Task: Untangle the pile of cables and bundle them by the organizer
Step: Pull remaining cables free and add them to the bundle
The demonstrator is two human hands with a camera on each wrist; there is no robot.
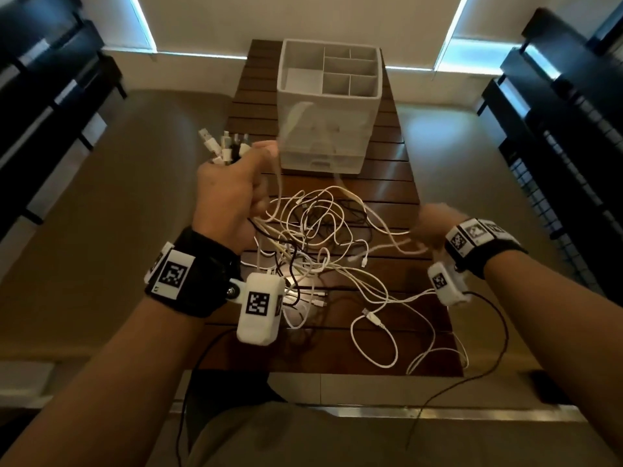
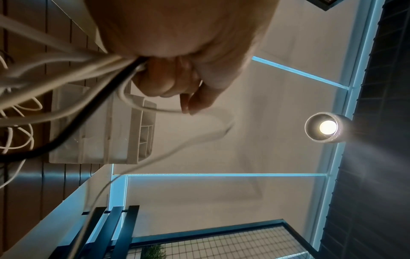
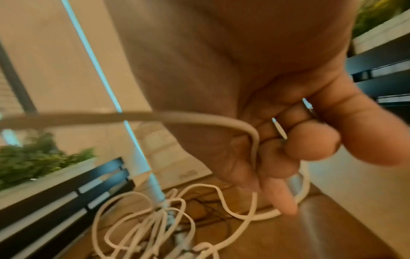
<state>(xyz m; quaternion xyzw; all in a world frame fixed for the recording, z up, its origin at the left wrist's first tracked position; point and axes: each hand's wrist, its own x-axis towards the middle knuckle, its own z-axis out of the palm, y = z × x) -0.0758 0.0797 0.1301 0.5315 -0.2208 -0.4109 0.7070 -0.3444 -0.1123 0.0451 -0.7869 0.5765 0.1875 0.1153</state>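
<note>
My left hand (image 1: 232, 193) is raised over the slatted wooden table (image 1: 397, 183) and grips a bunch of cable ends; their white plugs (image 1: 224, 146) stick up out of the fist. From that fist white and black cables (image 2: 73, 70) hang down into the tangled pile (image 1: 317, 241) on the table. My right hand (image 1: 435, 224), blurred, curls round one white cable (image 3: 250, 133) at the pile's right side. The white organizer box (image 1: 330, 109), with dividers on top and drawers below, stands beyond the pile.
Loose white loops (image 1: 374, 338) trail toward the table's near right corner. Black wires (image 1: 492, 348) run from the wrist cameras past the table edge. Dark benches (image 1: 43, 106) flank both sides, and a lit lamp (image 2: 326, 128) hangs overhead.
</note>
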